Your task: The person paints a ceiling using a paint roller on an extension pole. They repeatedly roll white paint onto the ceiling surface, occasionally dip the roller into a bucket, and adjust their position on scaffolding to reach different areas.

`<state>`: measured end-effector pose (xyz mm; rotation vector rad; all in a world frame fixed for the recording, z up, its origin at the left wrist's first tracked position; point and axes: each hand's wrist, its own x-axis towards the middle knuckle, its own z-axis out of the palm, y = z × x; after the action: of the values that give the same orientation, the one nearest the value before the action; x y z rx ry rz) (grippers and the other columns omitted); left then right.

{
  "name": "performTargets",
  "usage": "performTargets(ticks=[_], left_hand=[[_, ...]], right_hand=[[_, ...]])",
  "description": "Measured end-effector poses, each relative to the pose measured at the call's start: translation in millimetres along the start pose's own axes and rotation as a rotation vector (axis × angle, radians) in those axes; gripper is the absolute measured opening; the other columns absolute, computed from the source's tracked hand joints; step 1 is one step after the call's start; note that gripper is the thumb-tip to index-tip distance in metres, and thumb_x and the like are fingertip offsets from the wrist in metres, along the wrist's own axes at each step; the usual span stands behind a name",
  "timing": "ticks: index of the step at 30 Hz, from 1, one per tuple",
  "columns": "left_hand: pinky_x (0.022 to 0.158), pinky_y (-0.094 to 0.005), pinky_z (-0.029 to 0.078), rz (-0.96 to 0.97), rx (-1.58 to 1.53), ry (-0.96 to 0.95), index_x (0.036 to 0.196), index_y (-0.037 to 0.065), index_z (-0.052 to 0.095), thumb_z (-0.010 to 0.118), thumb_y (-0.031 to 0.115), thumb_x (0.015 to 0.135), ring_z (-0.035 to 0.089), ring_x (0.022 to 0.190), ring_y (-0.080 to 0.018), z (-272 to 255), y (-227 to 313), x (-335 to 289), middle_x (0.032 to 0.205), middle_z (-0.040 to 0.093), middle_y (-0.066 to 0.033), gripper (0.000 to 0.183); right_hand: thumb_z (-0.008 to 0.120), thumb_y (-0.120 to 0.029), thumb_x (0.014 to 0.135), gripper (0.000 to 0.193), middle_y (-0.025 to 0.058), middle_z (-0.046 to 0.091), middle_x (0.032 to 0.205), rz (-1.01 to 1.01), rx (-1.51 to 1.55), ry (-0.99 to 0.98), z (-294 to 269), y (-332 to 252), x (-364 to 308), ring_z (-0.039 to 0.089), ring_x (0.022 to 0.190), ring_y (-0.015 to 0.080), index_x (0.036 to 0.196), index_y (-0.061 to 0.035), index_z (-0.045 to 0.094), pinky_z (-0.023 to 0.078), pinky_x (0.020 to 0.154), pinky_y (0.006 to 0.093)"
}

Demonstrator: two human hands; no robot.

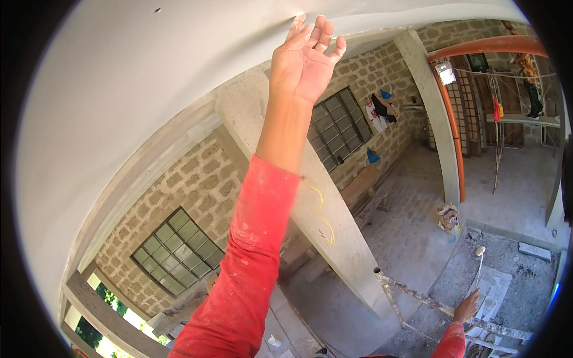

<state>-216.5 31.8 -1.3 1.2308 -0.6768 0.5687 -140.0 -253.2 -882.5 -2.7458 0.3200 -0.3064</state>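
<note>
Left hand (303, 68) unclenched by ceiling (143, 101) edge, right hand (466, 306) grip unclear, wide floor (412, 173) beyond

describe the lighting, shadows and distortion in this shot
Head view: fisheye distortion bows the white ceiling's edge, and black fills the corners; head view: a soft shadow falls on the ceiling beside the raised left hand; head view: daylight glares around the green foliage at lower left.

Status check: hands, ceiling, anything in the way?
Left hand open, empty, raised to white ceiling, contact unclear. Right hand low, at thin stick, grip unclear. Nothing visible blocking left; pole near right.
</note>
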Motion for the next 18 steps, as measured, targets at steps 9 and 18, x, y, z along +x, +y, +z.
performTargets(ticks=[9, 18], left_hand=[[0.125, -0.0555, 0.021, -0.065, -0.105, -0.050, 0.167, 0.027, 0.012, 0.061, 0.011, 0.103, 0.031, 0.151, -0.0317, 38, 12, -32, 0.168, 0.028, -0.0100, 0.082], [0.104, -0.0477, 0.048, -0.303, 0.201, 0.222, 0.145, 0.005, 0.042, 0.061, 0.013, 0.102, 0.058, 0.118, -0.0250, -3, -29, -140, 0.134, 0.057, -0.0123, 0.048]], right_hand=[[0.051, -0.005, 0.098, 0.060, 0.0174, 0.064, 0.120, 0.012, 0.005, 0.008, -1, -2, 0, 0.071, 0.088, 0.0327, 0.156, -0.0109, 0.037, 0.057, 0.072, 0.0453], [0.049, -0.018, 0.107, 0.049, 0.0199, 0.065, 0.125, -0.017, 0.046, 0.108, 11, 7, -2, 0.070, 0.076, 0.0373, 0.155, -0.0139, 0.040, 0.055, 0.066, 0.0499]])
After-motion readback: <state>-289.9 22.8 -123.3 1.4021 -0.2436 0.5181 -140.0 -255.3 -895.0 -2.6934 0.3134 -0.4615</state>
